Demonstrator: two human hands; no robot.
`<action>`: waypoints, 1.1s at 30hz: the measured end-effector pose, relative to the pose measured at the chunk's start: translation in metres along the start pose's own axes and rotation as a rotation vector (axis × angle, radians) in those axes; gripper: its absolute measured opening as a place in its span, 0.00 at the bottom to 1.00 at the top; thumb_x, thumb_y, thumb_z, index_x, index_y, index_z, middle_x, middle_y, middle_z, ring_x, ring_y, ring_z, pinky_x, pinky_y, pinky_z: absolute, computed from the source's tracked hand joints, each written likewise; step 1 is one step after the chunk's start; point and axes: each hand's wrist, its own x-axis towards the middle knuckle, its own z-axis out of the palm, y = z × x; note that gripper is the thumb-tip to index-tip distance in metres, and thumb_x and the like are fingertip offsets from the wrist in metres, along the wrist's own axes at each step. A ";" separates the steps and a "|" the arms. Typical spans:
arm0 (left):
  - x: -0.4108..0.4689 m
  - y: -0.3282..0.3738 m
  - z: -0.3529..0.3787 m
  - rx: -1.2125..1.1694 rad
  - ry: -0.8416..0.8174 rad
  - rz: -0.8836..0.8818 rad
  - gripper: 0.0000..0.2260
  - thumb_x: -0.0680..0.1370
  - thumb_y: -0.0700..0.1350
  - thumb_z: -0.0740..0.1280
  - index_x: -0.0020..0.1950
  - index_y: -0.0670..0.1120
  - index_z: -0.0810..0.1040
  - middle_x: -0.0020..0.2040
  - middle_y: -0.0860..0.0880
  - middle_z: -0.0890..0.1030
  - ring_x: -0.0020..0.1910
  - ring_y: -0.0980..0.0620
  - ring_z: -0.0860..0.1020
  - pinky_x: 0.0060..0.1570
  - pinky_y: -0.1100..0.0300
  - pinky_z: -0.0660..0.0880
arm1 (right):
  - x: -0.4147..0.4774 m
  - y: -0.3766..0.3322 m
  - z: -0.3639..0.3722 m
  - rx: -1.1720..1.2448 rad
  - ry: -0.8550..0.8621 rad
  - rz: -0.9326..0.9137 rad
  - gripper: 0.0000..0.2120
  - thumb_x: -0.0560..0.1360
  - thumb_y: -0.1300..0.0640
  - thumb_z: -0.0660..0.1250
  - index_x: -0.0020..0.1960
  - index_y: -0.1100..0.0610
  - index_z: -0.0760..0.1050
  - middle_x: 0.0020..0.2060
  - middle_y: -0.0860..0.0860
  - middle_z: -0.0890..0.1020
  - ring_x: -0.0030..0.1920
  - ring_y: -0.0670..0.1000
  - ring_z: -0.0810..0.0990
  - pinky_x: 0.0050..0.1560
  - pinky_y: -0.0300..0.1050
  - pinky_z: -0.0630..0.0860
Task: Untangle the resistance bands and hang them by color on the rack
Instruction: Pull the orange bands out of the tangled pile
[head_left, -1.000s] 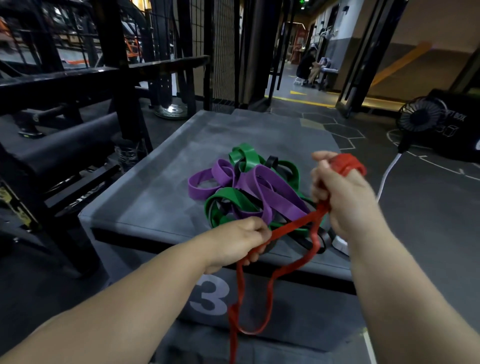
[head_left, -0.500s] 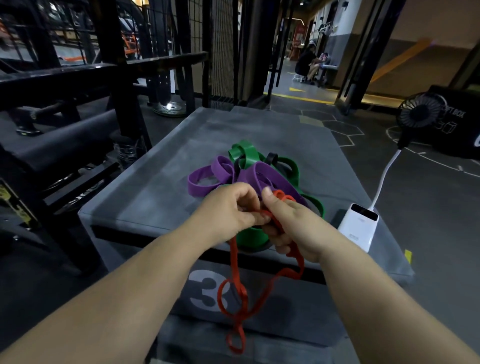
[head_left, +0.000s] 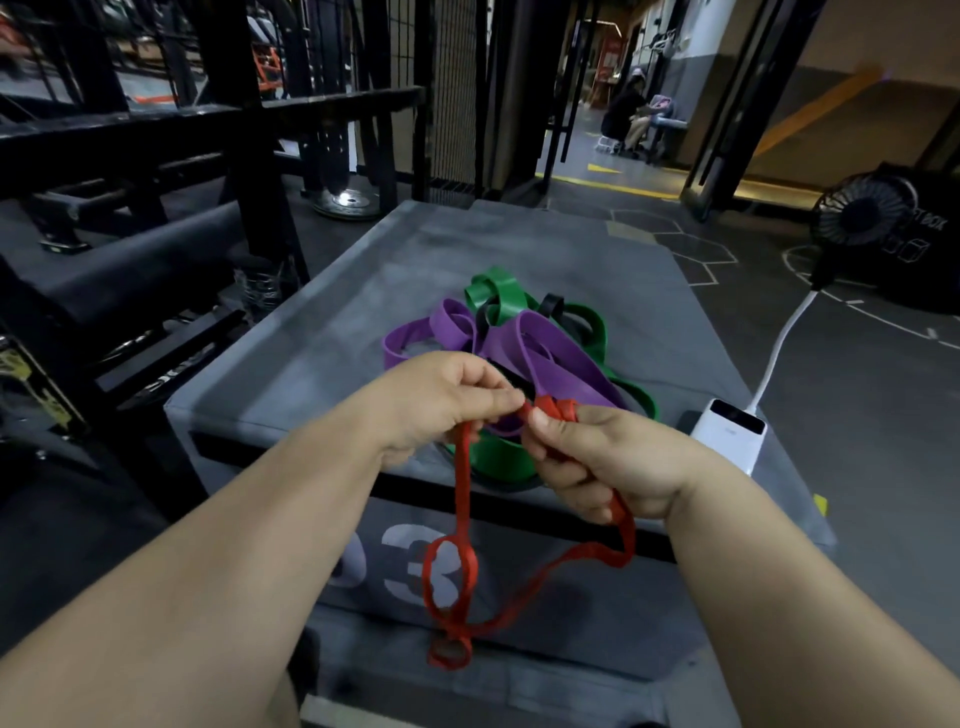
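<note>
A thin red band (head_left: 462, 525) hangs twisted in loops in front of the grey box (head_left: 322, 332). My left hand (head_left: 441, 400) pinches its upper end. My right hand (head_left: 608, 462) grips the bunched red part just to the right, and another strand runs out under its fingers. Behind my hands a tangled pile lies on the box top: a purple band (head_left: 550, 348), a green band (head_left: 498, 296) and a black band (head_left: 550, 304), partly hidden by my hands.
A white power bank (head_left: 730, 431) sits at the box's right edge, its cable running to a black fan (head_left: 862, 213) on the floor. A black metal rack (head_left: 156, 135) stands at left. A person sits far back in the corridor.
My right hand came down from its raised, stretched position to meet my left hand over the pile. The red band went slack and now dangles in loose loops.
</note>
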 end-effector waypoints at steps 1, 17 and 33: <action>0.000 0.000 0.000 -0.074 -0.022 -0.011 0.05 0.75 0.45 0.70 0.40 0.47 0.78 0.28 0.54 0.75 0.29 0.58 0.71 0.34 0.66 0.70 | 0.000 0.002 -0.001 0.020 -0.051 -0.008 0.18 0.76 0.42 0.63 0.39 0.56 0.67 0.25 0.49 0.64 0.20 0.47 0.65 0.23 0.36 0.66; 0.004 -0.014 0.025 -0.298 -0.078 0.032 0.42 0.51 0.74 0.73 0.49 0.42 0.74 0.40 0.42 0.73 0.40 0.46 0.70 0.41 0.55 0.70 | 0.013 0.003 0.007 0.541 -0.608 -0.300 0.23 0.80 0.39 0.54 0.37 0.53 0.71 0.22 0.46 0.67 0.31 0.47 0.77 0.52 0.47 0.74; 0.005 -0.022 0.041 0.037 -0.045 0.061 0.08 0.79 0.43 0.67 0.48 0.47 0.67 0.37 0.50 0.71 0.31 0.59 0.72 0.35 0.62 0.74 | -0.010 -0.027 -0.032 1.021 -0.307 -0.628 0.07 0.79 0.57 0.65 0.48 0.62 0.75 0.28 0.51 0.72 0.26 0.44 0.64 0.30 0.37 0.64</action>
